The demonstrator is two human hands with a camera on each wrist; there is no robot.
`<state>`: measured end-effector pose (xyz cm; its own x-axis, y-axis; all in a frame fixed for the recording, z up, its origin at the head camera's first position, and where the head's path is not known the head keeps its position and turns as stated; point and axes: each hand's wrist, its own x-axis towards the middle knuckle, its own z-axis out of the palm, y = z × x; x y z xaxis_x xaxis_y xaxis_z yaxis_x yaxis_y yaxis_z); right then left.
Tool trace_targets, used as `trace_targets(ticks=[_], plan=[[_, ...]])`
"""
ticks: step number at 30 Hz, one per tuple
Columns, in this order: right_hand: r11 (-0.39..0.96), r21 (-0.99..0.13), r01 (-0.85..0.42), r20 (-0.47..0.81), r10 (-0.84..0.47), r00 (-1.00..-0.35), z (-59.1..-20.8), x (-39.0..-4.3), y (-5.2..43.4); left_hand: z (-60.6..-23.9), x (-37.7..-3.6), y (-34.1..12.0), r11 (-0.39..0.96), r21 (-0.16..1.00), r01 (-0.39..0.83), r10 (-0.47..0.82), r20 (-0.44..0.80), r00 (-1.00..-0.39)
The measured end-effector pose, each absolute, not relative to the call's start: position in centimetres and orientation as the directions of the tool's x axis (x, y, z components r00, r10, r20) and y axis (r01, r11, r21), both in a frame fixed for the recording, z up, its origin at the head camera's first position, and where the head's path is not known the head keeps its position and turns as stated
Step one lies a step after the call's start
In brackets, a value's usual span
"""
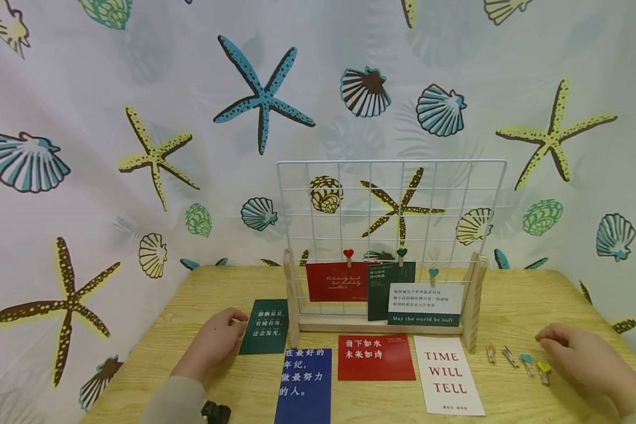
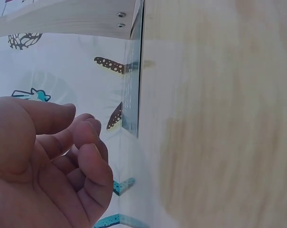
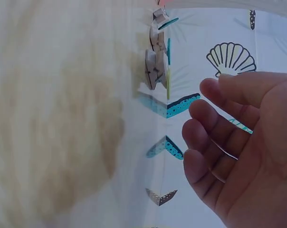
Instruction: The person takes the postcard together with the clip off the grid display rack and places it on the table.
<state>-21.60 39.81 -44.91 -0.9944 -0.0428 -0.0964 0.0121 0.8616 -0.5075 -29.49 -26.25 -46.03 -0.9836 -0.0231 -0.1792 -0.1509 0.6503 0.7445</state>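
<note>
My left hand (image 1: 218, 340) rests at the table's left, loosely curled and holding nothing, its fingertips close to a dark green card (image 1: 264, 327) with white lettering. In the left wrist view, that hand's fingers (image 2: 93, 164) bend inward around nothing. On the right, my right hand (image 1: 583, 362) lies relaxed with bent fingers, just beside several small wooden clothespins. One clothespin (image 1: 527, 364) has a teal heart, another clothespin (image 1: 543, 373) a yellow-green one. The right wrist view shows loosely bent fingers (image 3: 196, 137) gripping nothing, with the clothespins beyond them.
A white wire grid (image 1: 387, 189) stands in wooden feet (image 1: 474, 303). Heart clothespins hold a red card (image 1: 335, 282), a green card (image 1: 377, 297) and a white-and-green card (image 1: 424, 300) on it. Before it lie a blue card (image 1: 304, 406), a red card (image 1: 376, 368) and a white card (image 1: 445, 353).
</note>
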Motion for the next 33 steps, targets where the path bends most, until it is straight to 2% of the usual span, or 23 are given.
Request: trace_targets(ticks=[9, 16, 33], plan=[[0.874, -0.485, -0.022, -0.025, -0.039, -0.999, -44.3, -21.3, 38.1, -45.5, -28.9, -25.4, 0.661, 0.741, -0.114, -0.023, -0.132, -0.991], [0.849, -0.522, -0.074, -0.007, -0.092, -0.996, -43.9, -21.5, 37.4, -44.8, -28.4, -24.7, 0.638, 0.765, -0.084, -0.028, -0.087, -0.996], [0.838, -0.521, -0.162, 0.070, -0.147, -0.987, -42.8, -21.5, 34.8, -43.5, -27.1, -22.6, 0.705, 0.709, 0.030, 0.011, 0.032, -0.999]])
